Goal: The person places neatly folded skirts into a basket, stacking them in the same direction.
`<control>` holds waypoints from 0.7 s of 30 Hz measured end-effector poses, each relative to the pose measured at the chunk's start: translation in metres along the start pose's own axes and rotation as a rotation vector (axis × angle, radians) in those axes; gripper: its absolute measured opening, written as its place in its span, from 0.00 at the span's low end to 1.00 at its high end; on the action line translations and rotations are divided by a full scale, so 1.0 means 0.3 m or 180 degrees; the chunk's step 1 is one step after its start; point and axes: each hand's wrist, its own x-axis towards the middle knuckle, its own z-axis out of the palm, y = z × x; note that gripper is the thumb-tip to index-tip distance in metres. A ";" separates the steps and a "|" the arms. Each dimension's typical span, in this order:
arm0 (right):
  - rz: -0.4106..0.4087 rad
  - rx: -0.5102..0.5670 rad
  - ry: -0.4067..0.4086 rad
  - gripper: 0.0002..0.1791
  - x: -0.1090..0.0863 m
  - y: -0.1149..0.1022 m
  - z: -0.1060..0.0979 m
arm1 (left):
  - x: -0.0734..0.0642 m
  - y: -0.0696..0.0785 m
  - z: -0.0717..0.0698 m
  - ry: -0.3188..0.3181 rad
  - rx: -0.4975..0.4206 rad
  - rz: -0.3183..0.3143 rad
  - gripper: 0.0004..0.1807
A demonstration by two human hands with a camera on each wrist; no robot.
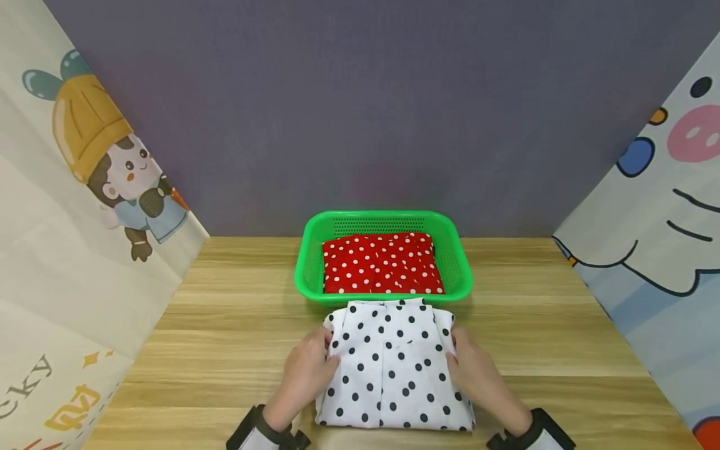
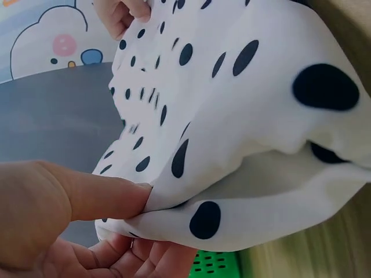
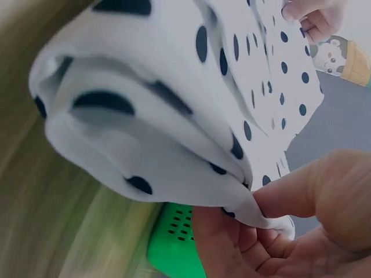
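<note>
Both hands hold a folded white cloth with black dots (image 1: 388, 375), one at each side edge. My left hand (image 1: 308, 369) pinches its left side, thumb on top and fingers underneath, as the left wrist view shows. On the opposite side my right hand (image 1: 478, 369) pinches the layered edge between thumb and fingers; in the right wrist view the folded layers (image 3: 174, 139) gape a little there. Just beyond the cloth stands a green plastic basket (image 1: 300, 269), its front rim right at the cloth's far edge. Inside it lies a folded red cloth with white dots (image 1: 382, 265).
Under everything is a wood-grain table (image 1: 225, 325). A dark grey panel (image 1: 371, 112) rises behind the basket. Printed cartoon sheets flank the table, a left sheet (image 1: 56, 250) and a right sheet (image 1: 647, 219).
</note>
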 end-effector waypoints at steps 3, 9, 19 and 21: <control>-0.0041 0.0006 0.0022 0.17 -0.002 -0.007 -0.009 | 0.000 0.008 -0.010 -0.0010 -0.0013 0.0023 0.14; -0.0044 -0.0021 0.0048 0.17 -0.019 -0.016 -0.013 | -0.014 0.010 -0.023 -0.0019 0.0018 0.0059 0.15; -0.0221 -0.0011 0.0257 0.17 -0.002 -0.041 -0.048 | -0.001 0.029 -0.052 0.0160 0.0009 0.0155 0.15; -0.0273 -0.0007 0.0286 0.17 0.008 -0.046 -0.058 | 0.010 0.032 -0.057 0.0183 -0.0005 0.0171 0.15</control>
